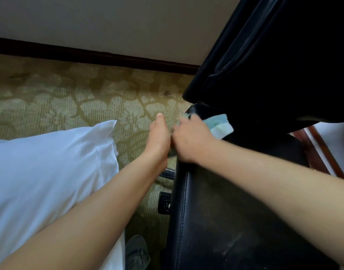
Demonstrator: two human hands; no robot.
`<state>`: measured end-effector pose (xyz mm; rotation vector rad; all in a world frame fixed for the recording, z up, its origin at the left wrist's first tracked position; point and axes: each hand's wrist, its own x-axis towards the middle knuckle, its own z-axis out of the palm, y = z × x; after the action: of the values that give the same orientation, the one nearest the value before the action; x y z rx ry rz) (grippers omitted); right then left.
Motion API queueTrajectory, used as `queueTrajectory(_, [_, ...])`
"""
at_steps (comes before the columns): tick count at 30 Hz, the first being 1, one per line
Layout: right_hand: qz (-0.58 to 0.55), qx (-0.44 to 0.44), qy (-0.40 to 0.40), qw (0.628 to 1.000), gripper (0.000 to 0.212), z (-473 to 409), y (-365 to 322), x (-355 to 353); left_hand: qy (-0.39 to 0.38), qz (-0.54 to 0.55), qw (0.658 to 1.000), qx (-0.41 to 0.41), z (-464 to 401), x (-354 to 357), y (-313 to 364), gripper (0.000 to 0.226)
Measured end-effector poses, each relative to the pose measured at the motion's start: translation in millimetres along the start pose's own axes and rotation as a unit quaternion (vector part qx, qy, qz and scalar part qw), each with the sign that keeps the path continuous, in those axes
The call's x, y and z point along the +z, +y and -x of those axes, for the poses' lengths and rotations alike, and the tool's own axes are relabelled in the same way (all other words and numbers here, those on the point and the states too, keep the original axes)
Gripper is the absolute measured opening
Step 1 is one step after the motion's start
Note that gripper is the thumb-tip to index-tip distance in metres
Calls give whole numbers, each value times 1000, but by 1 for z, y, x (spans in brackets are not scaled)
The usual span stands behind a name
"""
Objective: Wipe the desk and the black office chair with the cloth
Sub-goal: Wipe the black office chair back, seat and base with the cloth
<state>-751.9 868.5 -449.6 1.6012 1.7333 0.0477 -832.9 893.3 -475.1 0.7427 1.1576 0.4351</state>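
The black office chair (225, 211) fills the right side, its seat low and its backrest (284, 65) rising at the upper right. My right hand (190, 141) grips a blue, green and white cloth (218, 124) and presses it on the chair's left rear edge, below the backrest. My left hand (159, 137) is just to its left at the same edge. Its thumb points forward and its fingers curl round a dark part of the chair's side. Both hands are blurred. A strip of red-brown wooden desk edge (321, 152) shows behind the chair at the right.
A white pillow (50, 172) on a bed lies at the left, close to my left forearm. Patterned green carpet (89, 98) runs to a dark skirting board and a pale wall. A chair caster (164, 204) and a grey shoe (137, 252) sit between bed and chair.
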Motion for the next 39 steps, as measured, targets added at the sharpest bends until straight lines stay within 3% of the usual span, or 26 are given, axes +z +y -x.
queueTrajectory(3, [-9, -152, 3, 988, 23, 56, -41, -2, -20, 4, 999, -50, 3, 0, 4, 64])
queueTrajectory(5, [-7, -190, -13, 982, 23, 62, -42, -5, -40, 4, 996, -76, 8, 2, 6, 65])
queueTrajectory(7, [27, -133, -10, 991, 29, 35, -19, -6, -38, 14, 998, -47, 11, 2, 8, 63])
queueTrajectory(10, [26, 25, -15, 999, 37, -18, 43, -12, -24, -10, 1000, 11, 12, 0, 9, 57])
queueTrajectory(13, [-17, 80, -51, 995, 41, -40, 73, -11, -44, -33, 998, 17, 7, -2, 9, 59])
queueTrajectory(15, [-7, 46, -32, 998, 36, -25, 50, -8, -45, -34, 998, 11, 1, -2, 9, 57])
queueTrajectory(18, [-34, -75, 28, 996, 28, 40, -19, 4, -67, -63, 995, -38, 0, -3, 10, 56])
queueTrajectory(20, [-71, -178, 14, 981, 22, 90, -61, 9, -112, -99, 987, -52, 1, 1, 4, 50])
queueTrajectory(22, [-82, -223, -17, 971, 21, 111, -77, 11, -135, -125, 982, -36, 1, 4, -2, 38])
queueTrajectory(24, [-51, -207, -2, 977, 23, 103, -70, 11, -128, -135, 982, -24, 3, 5, -3, 27])
queueTrajectory(26, [-74, -91, 48, 992, 27, 75, -52, 10, -130, -138, 982, -19, 10, 4, 1, 29])
queueTrajectory(28, [-47, 7, 17, 999, 36, 55, -35, 5, -129, -151, 980, -15, 17, 1, 0, 33])
queueTrajectory(29, [-15, 14, 7, 1000, 37, 53, -35, 3, -126, -161, 979, -11, 20, -1, 0, 32])
queueTrajectory(32, [-20, -54, -4, 998, 32, 91, -67, 2, -115, -226, 967, 21, 31, -9, -5, 22])
queueTrajectory(36, [-57, -185, 32, 981, 33, 167, -111, 15, -147, -348, 925, 42, 54, -19, -19, 50])
queueTrajectory(39, [-61, -174, 37, 982, 36, 163, -107, 22, -162, -402, 900, 41, 65, -23, -37, 60])
